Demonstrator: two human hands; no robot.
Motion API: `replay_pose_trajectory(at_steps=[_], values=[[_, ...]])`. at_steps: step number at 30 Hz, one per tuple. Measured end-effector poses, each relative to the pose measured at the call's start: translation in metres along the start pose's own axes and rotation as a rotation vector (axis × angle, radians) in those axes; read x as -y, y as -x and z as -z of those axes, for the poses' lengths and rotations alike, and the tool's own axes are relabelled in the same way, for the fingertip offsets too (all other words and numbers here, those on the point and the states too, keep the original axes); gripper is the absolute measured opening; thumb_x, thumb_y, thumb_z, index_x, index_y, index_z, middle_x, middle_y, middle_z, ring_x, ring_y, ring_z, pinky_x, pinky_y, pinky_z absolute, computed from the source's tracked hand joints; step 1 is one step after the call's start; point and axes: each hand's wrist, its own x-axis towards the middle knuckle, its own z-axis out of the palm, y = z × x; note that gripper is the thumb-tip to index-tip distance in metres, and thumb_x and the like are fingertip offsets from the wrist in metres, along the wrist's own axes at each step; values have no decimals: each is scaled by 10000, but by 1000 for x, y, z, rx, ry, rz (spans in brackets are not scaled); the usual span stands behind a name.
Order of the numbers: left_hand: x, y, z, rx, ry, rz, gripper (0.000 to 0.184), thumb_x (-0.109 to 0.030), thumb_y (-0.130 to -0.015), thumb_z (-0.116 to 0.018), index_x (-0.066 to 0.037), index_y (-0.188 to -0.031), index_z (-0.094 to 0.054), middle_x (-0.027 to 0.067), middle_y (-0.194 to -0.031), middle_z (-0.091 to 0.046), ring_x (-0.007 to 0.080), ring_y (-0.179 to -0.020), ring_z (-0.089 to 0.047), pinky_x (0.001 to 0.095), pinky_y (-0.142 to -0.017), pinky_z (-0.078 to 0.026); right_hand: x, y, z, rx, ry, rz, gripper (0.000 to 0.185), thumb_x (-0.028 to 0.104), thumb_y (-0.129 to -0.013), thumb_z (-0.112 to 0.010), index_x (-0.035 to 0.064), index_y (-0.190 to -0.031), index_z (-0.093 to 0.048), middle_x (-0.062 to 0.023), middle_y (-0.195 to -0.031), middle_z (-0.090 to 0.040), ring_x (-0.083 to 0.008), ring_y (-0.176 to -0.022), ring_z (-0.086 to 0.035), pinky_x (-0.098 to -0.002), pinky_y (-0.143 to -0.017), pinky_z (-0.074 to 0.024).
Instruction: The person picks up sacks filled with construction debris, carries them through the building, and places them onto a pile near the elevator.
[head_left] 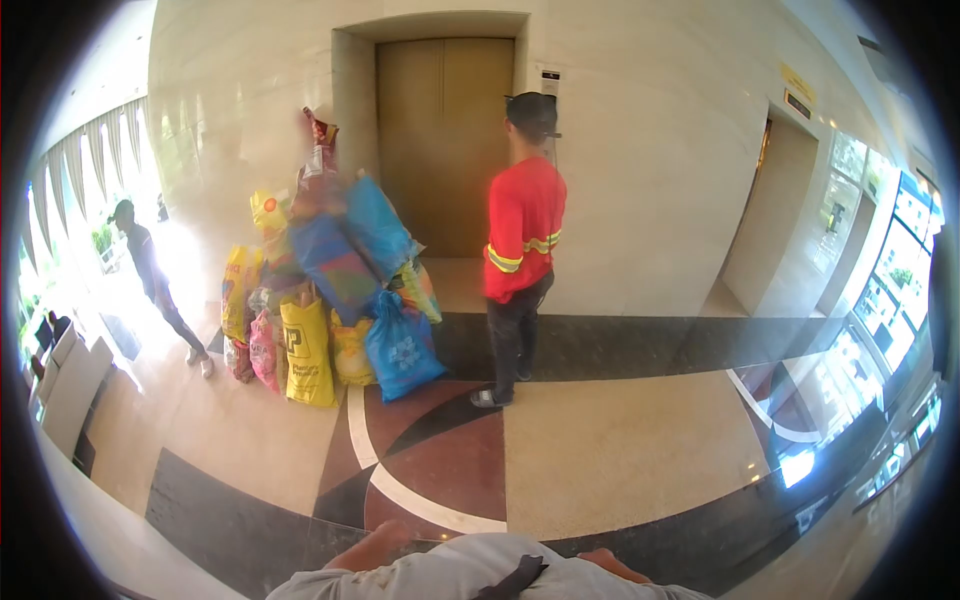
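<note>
At the bottom edge, my left hand (392, 537) reaches out past a pale grey shirt (490, 560), smeared and with its fingers not distinguishable. My right hand (603, 558) shows only in part on the other side of the shirt, its fingers hidden. Nothing can be seen in either hand. A dark strap (518, 578) crosses the shirt between them. Well ahead, a tall heap of stuffed bags stands by the wall, among them a blue bag (402, 345) and a yellow bag (307, 355). Both hands are apart from the heap.
Facing the closed elevator door (445, 150) stands a person in a red top (522, 220), beside the bags. Another person (155, 275) is at the left by bright windows, near a pale seat (72, 390). A second doorway (768, 215) is at the right.
</note>
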Motion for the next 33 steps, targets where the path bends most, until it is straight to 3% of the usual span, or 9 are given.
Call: replay_pose_trajectory(at_steps=[3, 7, 11, 14, 18, 24, 27, 30, 33], values=[[8, 30, -6, 6, -157, 118, 250, -284, -758, -531, -71, -838, -636, 127, -703, -613, 264, -634, -593, 365, -588, -464, -23, -62, -61, 90, 404, 348, 506, 464, -750, -508, 43, -1018, -593, -261, -992, -566, -331, -1007, -528, -345, -861, -407], [10, 98, -9, -102, -243, 32, 228, -259, -762, -522, -78, -850, -629, 129, -725, -613, 272, -680, -600, 372, -611, -470, -3, -74, -101, 123, 432, 479, 531, 499, -781, -416, 40, -971, -604, -245, -981, -570, -368, -969, -534, -384, -838, -418], [12, 147, -15, 10, -83, 254, 239, -268, -771, -504, -79, -856, -625, 137, -751, -612, 279, -716, -598, 378, -630, -469, 31, -88, -140, -48, 439, 571, 553, 568, -759, -427, 68, -853, -644, -214, -917, -592, -362, -863, -567, -418, -742, -448], [6, 166, -9, 58, -10, 401, 248, -275, -778, -492, -80, -861, -622, 142, -771, -611, 285, -743, -596, 382, -645, -468, 68, -34, -130, -64, 130, 264, 574, 541, -749, -473, -12, -755, -628, -212, -761, -606, -329, -732, -597, -404, -658, -455], [3, 173, 2, 93, 7, 451, 260, -283, -788, -474, -81, -868, -618, 150, -797, -610, 292, -780, -594, 388, -665, -466, 74, -16, -143, -85, 49, 242, 574, 543, -751, -468, -7, -730, -631, -210, -699, -598, -316, -678, -595, -398, -638, -456], [16, 163, 15, 121, -83, 248, 280, -303, -805, -452, -81, -864, -612, 157, -812, -612, 307, -799, -598, 407, -668, -467, 44, -8, -176, 27, 115, 241, 548, 521, -771, -457, 3, -767, -636, -202, -782, -610, -307, -753, -601, -390, -683, -453], [30, 134, 18, 228, -494, 64, 297, -310, -827, -429, -77, -839, -611, 147, -761, -615, 312, -731, -606, 437, -614, -466, 20, -28, -202, -12, 199, 192, 533, 513, -772, -467, 13, -830, -640, -193, -882, -609, -334, -799, -590, -389, -726, -446], [80, 119, -5, 160, -319, -34, 334, -421, -745, -526, -134, -867, -645, 153, -779, -617, 282, -717, -614, 341, -627, -473, 31, 18, -174, 4, -45, 48, 525, 510, -768, -475, 17, -837, -641, -188, -907, -606, -351, -805, -583, -393, -736, -443], [64, 121, 11, 166, -209, 132, 331, -423, -748, -525, -141, -871, -648, 159, -787, -619, 287, -723, -614, 353, -619, -471, 27, 25, -165, -70, 84, 97, 506, 494, -752, -496, 16, -827, -644, -183, -872, -615, -337, -819, -585, -394, -735, -441]])
